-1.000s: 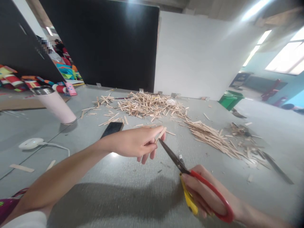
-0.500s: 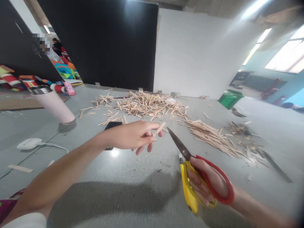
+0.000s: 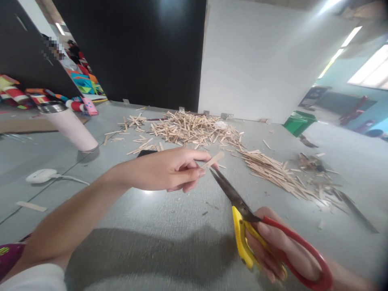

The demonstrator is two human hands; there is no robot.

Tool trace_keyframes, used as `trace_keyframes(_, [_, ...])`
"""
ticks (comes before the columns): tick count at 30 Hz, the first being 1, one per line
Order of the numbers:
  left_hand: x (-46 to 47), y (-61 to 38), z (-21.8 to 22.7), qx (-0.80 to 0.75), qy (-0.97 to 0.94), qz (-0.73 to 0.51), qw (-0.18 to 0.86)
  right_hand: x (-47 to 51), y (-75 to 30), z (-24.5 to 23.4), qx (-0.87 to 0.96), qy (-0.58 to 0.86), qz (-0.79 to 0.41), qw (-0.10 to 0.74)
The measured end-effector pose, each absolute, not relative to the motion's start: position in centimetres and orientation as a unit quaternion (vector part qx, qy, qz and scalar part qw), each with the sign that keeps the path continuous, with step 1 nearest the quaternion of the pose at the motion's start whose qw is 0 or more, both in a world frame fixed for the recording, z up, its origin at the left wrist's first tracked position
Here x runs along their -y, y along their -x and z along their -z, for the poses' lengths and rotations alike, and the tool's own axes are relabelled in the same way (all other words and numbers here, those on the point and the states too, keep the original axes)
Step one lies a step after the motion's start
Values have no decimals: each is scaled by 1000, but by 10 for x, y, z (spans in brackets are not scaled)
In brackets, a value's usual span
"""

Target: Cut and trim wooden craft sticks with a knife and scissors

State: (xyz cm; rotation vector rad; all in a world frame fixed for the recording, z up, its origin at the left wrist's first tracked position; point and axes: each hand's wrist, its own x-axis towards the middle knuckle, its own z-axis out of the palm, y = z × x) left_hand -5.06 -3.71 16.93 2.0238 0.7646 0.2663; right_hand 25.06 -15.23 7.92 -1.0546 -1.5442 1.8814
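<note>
My left hand (image 3: pixel 169 169) pinches a short wooden stick (image 3: pixel 214 159) between thumb and fingers, its free end pointing right. My right hand (image 3: pixel 277 248) grips red and yellow scissors (image 3: pixel 242 210) by the handles at the lower right. The dark blades point up and left, and their tip sits just under the stick's end. The blades look nearly closed. Both hands hover above the grey table (image 3: pixel 169 226).
A heap of wooden sticks (image 3: pixel 194 129) lies at the table's far middle; a second row of sticks (image 3: pixel 273 169) and scraps (image 3: pixel 315 165) lie to the right. A pink tumbler (image 3: pixel 69 125) and white device with cable (image 3: pixel 41 176) stand left. A phone (image 3: pixel 145 153) lies behind my left hand. A green bin (image 3: pixel 298 123) is beyond.
The scissors swung away to the right with blades apart from the stick, then came back so the blade tip is at the stick again. My left hand shifted slightly right.
</note>
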Motion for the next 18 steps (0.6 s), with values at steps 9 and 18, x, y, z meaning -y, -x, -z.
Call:
trace_keyframes(9, [50, 44, -172, -352, -868, -262, 231, 149, -253, -78, 589, 369, -658, 290])
trace_keyframes(18, [68, 39, -160, -314, -813, -221, 438, 166, -247, -87, 586, 389, -651, 285])
